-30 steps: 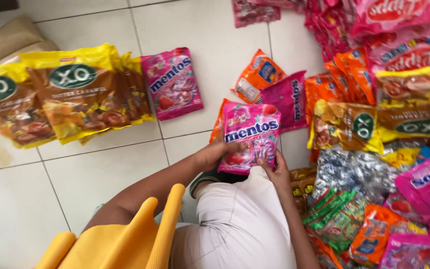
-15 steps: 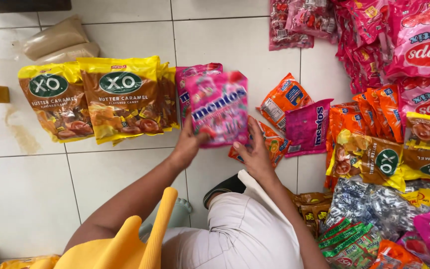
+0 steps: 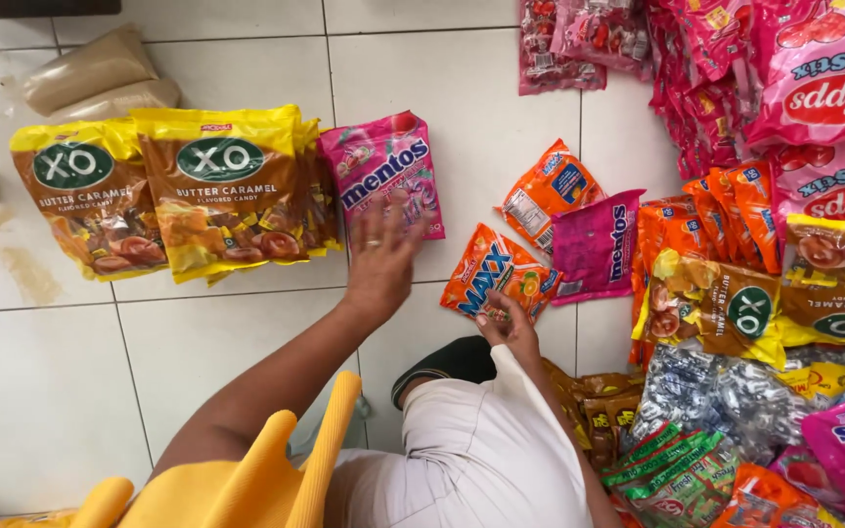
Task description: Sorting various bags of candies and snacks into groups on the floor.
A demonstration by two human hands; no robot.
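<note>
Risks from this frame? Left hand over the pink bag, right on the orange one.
1. The left hand looks blurred right above the pink candy bag, which lies close against the yellow caramel bags; a brush might skew that row.
2. The right hand touches only the lower edge of the orange candy bag; a slick pack pinched there may slip or drag the magenta bag beside it.

A pink candy bag (image 3: 383, 171) lies flat on white tile; an orange candy bag (image 3: 494, 276) lies tilted nearby.
</note>
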